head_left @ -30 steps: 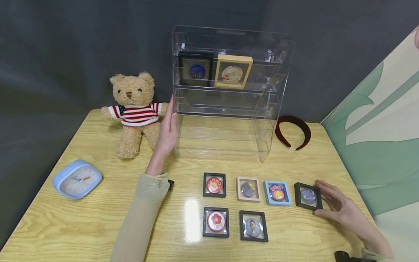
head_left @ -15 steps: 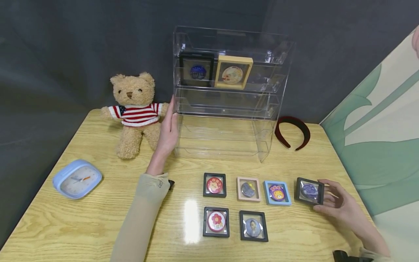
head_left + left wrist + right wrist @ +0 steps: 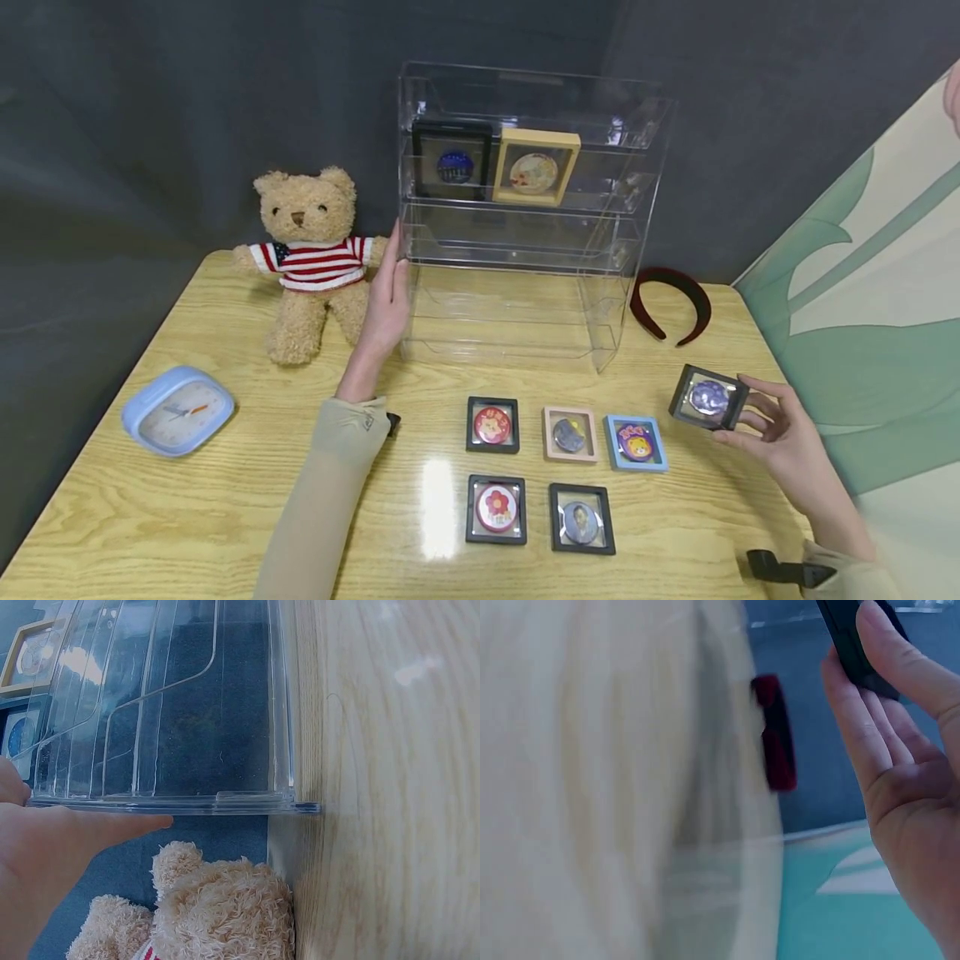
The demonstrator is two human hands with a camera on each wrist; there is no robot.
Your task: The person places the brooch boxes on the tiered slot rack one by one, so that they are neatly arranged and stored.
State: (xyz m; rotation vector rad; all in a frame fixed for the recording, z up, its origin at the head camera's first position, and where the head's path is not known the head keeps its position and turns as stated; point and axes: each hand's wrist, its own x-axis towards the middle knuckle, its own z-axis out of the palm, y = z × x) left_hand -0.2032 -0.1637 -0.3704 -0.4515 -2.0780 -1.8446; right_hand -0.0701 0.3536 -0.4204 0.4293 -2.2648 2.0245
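Observation:
My right hand point(image 3: 783, 442) pinches a black display frame point(image 3: 708, 398) with a purple round badge inside, held tilted above the table at the right. In the right wrist view its dark edge point(image 3: 855, 652) sits between thumb and fingers. My left hand point(image 3: 386, 304) rests with straight fingers against the left side of a clear acrylic tiered rack point(image 3: 517, 258); in the left wrist view the thumb point(image 3: 127, 827) lies along the side panel point(image 3: 247, 804). On an upper tier of the rack stand a black frame point(image 3: 425, 162) with a blue badge and a yellow frame point(image 3: 535, 202).
Several badge frames lie on the table, among them a pink one point(image 3: 548, 433), a blue one point(image 3: 613, 442) and a black one point(image 3: 471, 427). A teddy bear point(image 3: 307, 217) sits left of the rack, a blue clock point(image 3: 176, 412) lies farther left, and a dark red headband point(image 3: 693, 292) lies right.
My right hand has lifted the black frame with the purple badge off the table and tilted it, moving slightly toward the back. The left hand has stayed on the rack.

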